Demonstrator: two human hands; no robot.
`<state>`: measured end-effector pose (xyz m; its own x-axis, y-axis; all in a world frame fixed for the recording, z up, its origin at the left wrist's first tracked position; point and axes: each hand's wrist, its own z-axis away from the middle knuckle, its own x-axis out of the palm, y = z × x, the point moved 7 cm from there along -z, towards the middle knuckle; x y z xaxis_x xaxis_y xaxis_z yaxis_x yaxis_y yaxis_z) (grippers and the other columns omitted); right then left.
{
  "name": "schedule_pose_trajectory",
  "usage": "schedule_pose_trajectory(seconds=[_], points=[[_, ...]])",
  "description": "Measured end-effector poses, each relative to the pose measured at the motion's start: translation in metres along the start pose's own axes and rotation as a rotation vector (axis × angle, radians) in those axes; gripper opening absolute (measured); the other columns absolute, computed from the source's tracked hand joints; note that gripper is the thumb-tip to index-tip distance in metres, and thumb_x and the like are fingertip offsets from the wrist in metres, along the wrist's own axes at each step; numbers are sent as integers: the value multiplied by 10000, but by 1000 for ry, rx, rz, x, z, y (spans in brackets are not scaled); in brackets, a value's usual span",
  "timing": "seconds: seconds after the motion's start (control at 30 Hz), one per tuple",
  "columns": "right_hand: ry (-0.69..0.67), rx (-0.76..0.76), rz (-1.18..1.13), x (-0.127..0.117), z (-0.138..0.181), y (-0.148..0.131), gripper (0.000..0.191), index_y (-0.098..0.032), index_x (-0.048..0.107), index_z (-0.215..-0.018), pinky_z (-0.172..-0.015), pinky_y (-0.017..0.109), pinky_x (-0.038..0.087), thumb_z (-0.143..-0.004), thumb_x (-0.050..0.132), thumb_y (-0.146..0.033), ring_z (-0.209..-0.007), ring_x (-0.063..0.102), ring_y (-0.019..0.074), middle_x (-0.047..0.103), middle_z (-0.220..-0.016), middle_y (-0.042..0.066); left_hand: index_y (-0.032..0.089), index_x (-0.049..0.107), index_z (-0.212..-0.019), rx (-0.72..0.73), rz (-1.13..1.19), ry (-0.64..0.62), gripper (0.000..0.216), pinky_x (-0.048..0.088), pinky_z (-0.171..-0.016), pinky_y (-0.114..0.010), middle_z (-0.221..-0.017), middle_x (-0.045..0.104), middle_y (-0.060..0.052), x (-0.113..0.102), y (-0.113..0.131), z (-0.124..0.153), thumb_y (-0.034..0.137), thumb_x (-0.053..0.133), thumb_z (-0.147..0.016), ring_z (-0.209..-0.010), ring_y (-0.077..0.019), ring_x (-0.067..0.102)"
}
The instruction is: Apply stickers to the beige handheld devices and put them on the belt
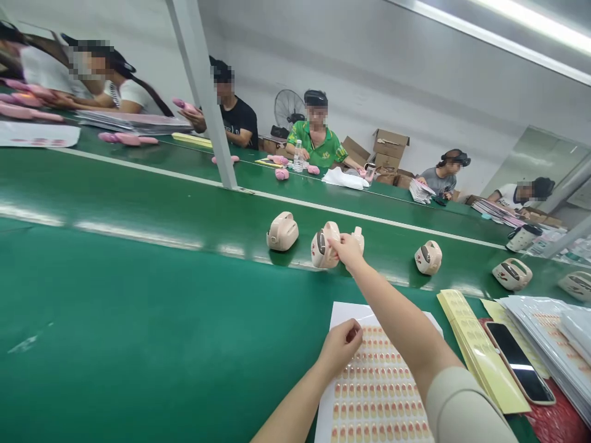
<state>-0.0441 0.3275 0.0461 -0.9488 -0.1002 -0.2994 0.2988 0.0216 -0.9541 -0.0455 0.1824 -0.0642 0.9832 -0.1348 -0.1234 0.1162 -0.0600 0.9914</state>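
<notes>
Cream device (322,253), with a loop handle and a dark oval panel, is in the grasp of our right hand (349,251), at the near side of the glossy green strip (221,221) beyond our table (138,326). Our fingers close on its right side; we cannot tell whether its base touches the strip. Just behind that hand we see part of a second cream device (358,236), mostly hidden. Our left hand (342,342) lies over the upper left part of a sticker sheet (383,391), its fingers curled in toward the thumb; we cannot tell whether they pinch anything. Rows of small oval stickers in red and gold tones cover the white sheet, and our right forearm crosses above it.

Another cream device (282,232) stands on the strip to the left of the one we hold, and three more, one of them a cream unit (428,258), stand to the right. Beside our right arm lie yellow strips (478,351), a phone (521,362) and a stack of white sheets (530,314). Across the strip, a person in a green shirt (318,146) sits behind a clear bottle (298,157).
</notes>
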Motion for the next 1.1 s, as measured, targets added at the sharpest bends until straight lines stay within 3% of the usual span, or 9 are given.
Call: schedule_pose_trajectory(seconds=[0.2,0.33,0.43,0.53,0.6,0.7,0.83,0.97,1.1], points=[[-20,82,41,46,-66,18,198,-110,545,-961,-575,236,495,-869,499,-279,-644,565,90,583,-818,20,198,392,-527,9,-127,-71,150,223,-498,-245,-504,334,58,4,-6,-1,233,434,-667,-513,-106,296],[-3,91,119,45,-81,27,245,-120,536,-1038,-676,304,514,-865,505,-289,-787,585,135,581,-958,55,199,397,-531,6,-141,-83,147,220,-502,-245,-513,330,57,4,-5,-2,237,426,-670,-522,-109,292],[72,8,181,28,-76,22,238,-141,540,-1071,-825,367,466,-841,522,-201,-994,538,197,534,-1123,99,200,466,-589,-6,-130,-79,140,240,-515,-249,-507,345,57,2,-4,-1,268,411,-698,-518,-117,322],[209,-62,224,-3,-63,20,378,-217,482,-1184,-995,400,313,-822,490,-107,-1250,315,242,353,-1352,95,202,477,-595,-15,-115,-73,147,250,-525,-255,-502,368,55,1,-6,0,287,419,-701,-515,-121,336],[292,-19,231,-29,-55,29,448,-231,414,-1248,-1017,444,266,-825,470,-92,-1284,253,258,296,-1390,99,202,473,-585,-19,-98,-71,156,254,-529,-257,-499,387,53,1,-8,0,300,435,-700,-512,-122,343],[371,150,191,-69,-45,53,395,-172,410,-1238,-938,482,360,-852,487,-188,-1158,423,265,422,-1274,133,200,488,-566,-20,-54,-68,191,258,-521,-255,-486,397,52,0,-9,0,341,482,-694,-502,-118,344],[361,304,48,-107,-17,81,325,-144,493,-1128,-779,374,490,-868,487,-340,-922,561,179,538,-1091,82,204,553,-659,-33,59,-34,283,294,-494,-244,-523,428,45,-5,-6,-2,483,526,-698,-496,-119,380],[225,281,-103,-108,43,96,259,-122,536,-1047,-623,288,508,-882,449,-302,-716,589,129,600,-897,55,243,457,-1104,-65,262,44,618,421,-547,-273,-877,576,-32,-17,-2,-2,695,407,-687,-653,-165,553],[131,185,-136,-90,123,106,294,-135,597,-961,-589,317,499,-867,336,-234,-652,591,165,619,-750,48,296,368,-1265,-269,840,-108,751,494,-704,-380,-1069,615,-67,0,-9,11,678,533,-641,-942,-274,594]])
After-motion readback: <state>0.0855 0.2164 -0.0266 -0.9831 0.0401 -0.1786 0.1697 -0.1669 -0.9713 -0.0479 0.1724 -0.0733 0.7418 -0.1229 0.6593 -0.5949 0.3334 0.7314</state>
